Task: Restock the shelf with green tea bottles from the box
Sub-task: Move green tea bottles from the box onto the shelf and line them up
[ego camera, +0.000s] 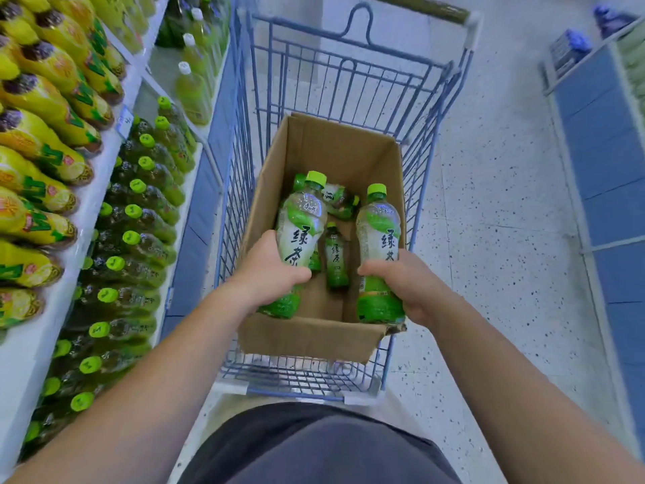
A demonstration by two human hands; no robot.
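Gripping a green tea bottle in each fist, you had your left hand curled round the left bottle and your right hand round the right bottle, both caps-up above the cardboard box, likely so two could go together to the shelf at left. Spare bottles lay in the box, which sat in a blue wire cart on speckled floor.

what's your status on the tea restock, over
Left hand grips bottle, right hand grips second bottle, both over the box. Spare bottles lie inside. Cart wall stands between box and shelf.
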